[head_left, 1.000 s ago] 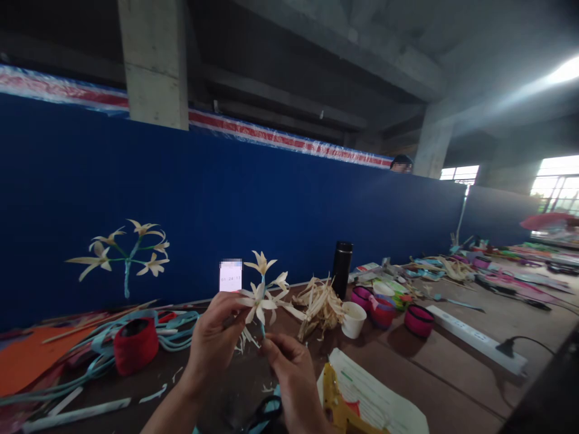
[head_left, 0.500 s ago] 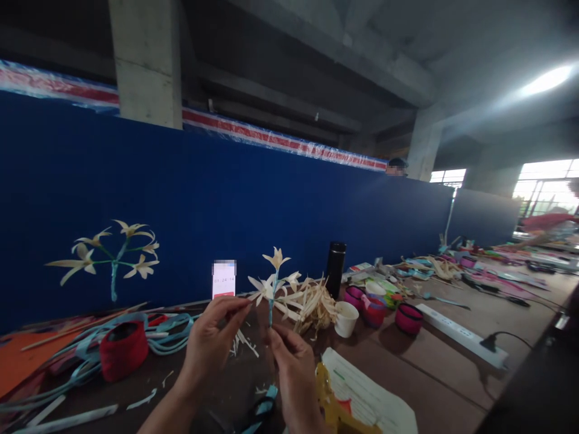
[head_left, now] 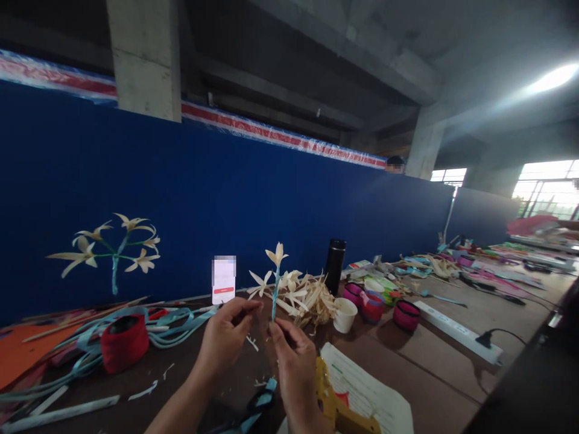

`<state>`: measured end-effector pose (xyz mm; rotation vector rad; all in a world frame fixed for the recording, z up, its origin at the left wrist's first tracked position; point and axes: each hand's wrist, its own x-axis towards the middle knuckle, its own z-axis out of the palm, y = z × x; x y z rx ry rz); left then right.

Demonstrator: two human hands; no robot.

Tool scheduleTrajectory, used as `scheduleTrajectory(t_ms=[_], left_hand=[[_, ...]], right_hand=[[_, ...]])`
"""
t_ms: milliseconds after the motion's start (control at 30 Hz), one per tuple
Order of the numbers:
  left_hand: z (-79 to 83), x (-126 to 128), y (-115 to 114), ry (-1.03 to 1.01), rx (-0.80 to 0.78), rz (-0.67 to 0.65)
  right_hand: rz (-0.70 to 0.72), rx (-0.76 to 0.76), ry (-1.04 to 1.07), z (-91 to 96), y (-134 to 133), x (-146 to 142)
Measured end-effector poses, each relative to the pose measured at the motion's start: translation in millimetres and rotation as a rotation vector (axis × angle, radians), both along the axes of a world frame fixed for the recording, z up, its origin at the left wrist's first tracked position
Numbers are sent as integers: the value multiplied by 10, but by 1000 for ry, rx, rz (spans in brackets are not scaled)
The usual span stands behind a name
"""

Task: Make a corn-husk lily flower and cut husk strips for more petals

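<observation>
My right hand (head_left: 294, 361) pinches the lower end of a handmade flower stem (head_left: 275, 292) wrapped in light blue. The stem stands upright, with cream petalled blossoms (head_left: 277, 254) at its top and sides. Just left of it, my left hand (head_left: 233, 331) has thumb and fingertips pressed together. Whatever lies in that pinch is too small to make out. A bunch of dry pale husk strips (head_left: 319, 304) lies on the table behind the flower. Below the hands are dark-handled scissors (head_left: 260, 402) and a light blue strip (head_left: 270, 386).
A finished-looking flower spray (head_left: 115, 259) stands left against the blue partition (head_left: 253, 199). Nearby are a phone (head_left: 224, 277), red wristband-like roll (head_left: 125, 343), black bottle (head_left: 335, 265), white cup (head_left: 344, 316), yellow glue gun (head_left: 337, 404), paper sheet (head_left: 371, 386) and power strip (head_left: 459, 331).
My left hand has moved slightly right and stays pinched. The flower has turned a little in my right hand. The phone's screen shows a different display.
</observation>
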<state>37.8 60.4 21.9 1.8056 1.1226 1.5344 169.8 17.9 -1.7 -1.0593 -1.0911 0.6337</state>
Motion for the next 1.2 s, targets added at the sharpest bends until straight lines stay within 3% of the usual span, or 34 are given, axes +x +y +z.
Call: scheduleTrajectory(t_ms=[300,600,1200], left_hand=[[72,91,-78,-98,-203,-191],[25,120,-46,-132,-182,-157],[10,161,-15,-242,-207,-209]], right_hand=[[-22,40,-50,-66,41,-1],[-5,-10,-84,-40,23,-14],[-14,-104,-96,-55,17,24]])
